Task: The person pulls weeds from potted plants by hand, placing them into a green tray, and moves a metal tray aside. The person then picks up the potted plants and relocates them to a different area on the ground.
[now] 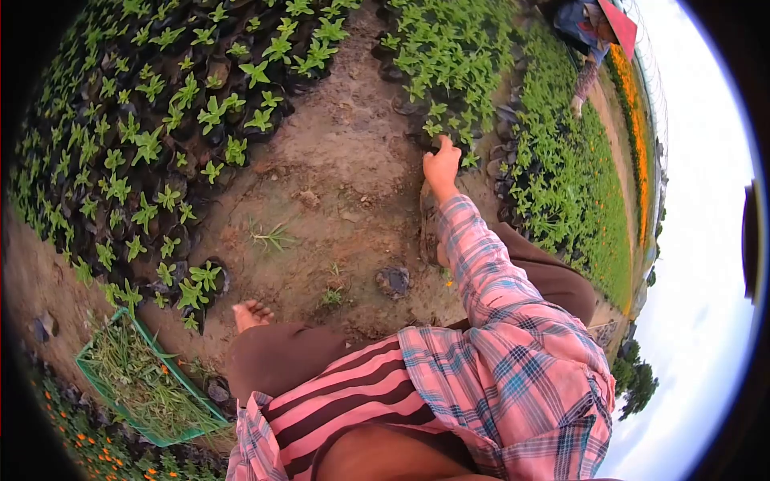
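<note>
At the near edge of the bed of small green seedlings in black plastic bags (449,72), the right hand (441,166) in a pink checked sleeve reaches out over the bare brown soil path (337,176) and touches the outer plants, but its grip is turned away from the camera and I cannot tell if it is spread or pinching a stem. Near the bare foot (250,314) stands a green plastic basket (80,369) full of loose grass, and far behind another person (589,40) bends over the next bed of green plants
</note>
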The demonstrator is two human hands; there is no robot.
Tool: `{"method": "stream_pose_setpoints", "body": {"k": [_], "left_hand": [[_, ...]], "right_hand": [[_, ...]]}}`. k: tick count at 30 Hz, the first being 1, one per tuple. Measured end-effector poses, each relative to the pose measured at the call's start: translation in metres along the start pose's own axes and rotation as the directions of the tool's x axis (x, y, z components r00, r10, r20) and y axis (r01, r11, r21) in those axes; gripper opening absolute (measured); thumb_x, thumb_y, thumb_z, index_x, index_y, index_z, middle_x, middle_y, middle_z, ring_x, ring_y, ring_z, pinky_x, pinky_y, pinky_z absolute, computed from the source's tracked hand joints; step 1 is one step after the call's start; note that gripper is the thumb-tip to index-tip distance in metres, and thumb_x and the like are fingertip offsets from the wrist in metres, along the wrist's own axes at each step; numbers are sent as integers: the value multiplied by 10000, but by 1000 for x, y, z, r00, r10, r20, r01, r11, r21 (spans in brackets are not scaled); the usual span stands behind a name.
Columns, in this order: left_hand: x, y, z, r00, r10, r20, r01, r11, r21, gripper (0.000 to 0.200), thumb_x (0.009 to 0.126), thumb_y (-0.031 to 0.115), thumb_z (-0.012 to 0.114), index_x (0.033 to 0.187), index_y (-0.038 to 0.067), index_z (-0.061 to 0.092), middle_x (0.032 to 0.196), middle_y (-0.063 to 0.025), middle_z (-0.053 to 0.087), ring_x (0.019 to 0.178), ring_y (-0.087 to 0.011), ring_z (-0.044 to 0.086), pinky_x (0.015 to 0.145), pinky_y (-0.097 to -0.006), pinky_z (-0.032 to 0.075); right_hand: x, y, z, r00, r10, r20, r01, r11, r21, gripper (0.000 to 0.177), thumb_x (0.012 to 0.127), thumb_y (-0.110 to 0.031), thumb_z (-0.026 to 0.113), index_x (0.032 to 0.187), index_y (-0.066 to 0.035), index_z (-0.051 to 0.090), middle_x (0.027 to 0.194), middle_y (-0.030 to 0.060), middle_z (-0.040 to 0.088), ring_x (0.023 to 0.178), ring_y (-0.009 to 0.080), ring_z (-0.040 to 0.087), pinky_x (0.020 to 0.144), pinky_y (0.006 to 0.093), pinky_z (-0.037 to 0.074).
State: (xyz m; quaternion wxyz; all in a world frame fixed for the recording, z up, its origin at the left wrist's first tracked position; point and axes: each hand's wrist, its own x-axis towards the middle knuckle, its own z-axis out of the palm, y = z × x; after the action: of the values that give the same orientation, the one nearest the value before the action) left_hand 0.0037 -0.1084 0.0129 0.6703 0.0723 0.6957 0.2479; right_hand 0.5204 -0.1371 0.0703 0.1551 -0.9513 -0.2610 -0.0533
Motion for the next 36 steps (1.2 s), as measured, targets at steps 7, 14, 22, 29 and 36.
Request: {"method": "stream_pose_setpoints", "body": {"k": [7,14,22,29,36], "left_hand": [[4,3,45,882,189,432,-319,914,252,358,959,401,451,939,49,516,789,-52,546,680,-156,536,618,-314,475],[25,-7,52,753,425,503,-656,411,633,243,887,283,593,844,50,536,712,-114,568,640,-235,561,603,-369,455],[-10,19,73,789,334,516,-608,300,735,254,885,250,592,911,10,513,855,-154,534,784,-285,556,694,-395,451],[-11,40,86,729,452,514,-666,296,685,229,817,176,649,926,18,523,890,-160,528,777,-312,559,699,-403,460],[10,24,82,648,548,530,-721,214,660,204,783,81,646,934,6,531,862,-150,530,737,-259,560,678,-347,468]], "right_hand": [[14,26,26,941,-310,137,312,950,5,358,760,-38,597,1109,-50,522,1057,233,520,937,422,538,779,462,463],[-1,-41,13,847,-448,286,376,886,273,171,758,-136,650,793,-19,530,773,189,567,750,396,554,672,451,444],[-138,-223,1,260,-935,241,662,355,660,116,749,-33,572,839,-28,499,791,135,541,727,333,594,628,406,499],[-173,-259,41,204,-967,153,570,244,785,213,786,-67,534,999,-57,535,973,138,555,867,336,588,729,414,501],[-180,-216,35,448,-605,659,497,781,379,304,861,-268,577,986,1,507,973,209,578,875,361,605,735,444,496]]}}
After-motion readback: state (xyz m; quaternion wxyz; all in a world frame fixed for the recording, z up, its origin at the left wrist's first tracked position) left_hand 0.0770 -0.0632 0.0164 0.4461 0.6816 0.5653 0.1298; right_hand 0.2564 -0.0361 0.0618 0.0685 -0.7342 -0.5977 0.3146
